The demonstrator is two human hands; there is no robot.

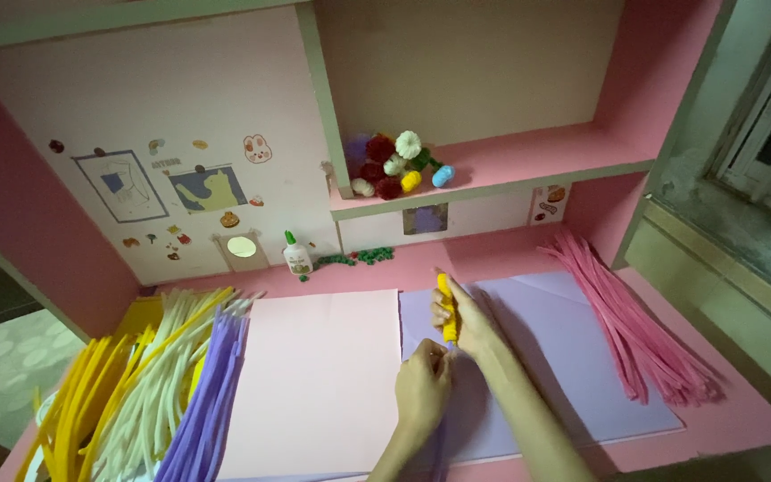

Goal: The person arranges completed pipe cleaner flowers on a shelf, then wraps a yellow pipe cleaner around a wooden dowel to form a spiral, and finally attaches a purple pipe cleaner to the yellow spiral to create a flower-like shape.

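Hands meet over the lilac sheet (573, 357) near the middle of the pink desk (742, 419): the right hand (461, 319) is closed around a yellow stem (445, 308), which stands up past the knuckles, and the left hand (423, 384) pinches at its lower end with fingertips pressed together. Judging by the scene, the work is early — only this one short yellow piece is in hand, while the bundles lie loose: yellow, cream and purple stems (149, 384) along the left edge, pink stems (626, 321) toward the right. A pink sheet (323, 384) lies bare beside the lilac one, and a glue bottle (296, 254) stands at the back. Finished pompoms (394, 165) sit on the shelf. What the left fingertips grip is hidden — possibly a purple strand trailing below the wrist, too dim to tell.
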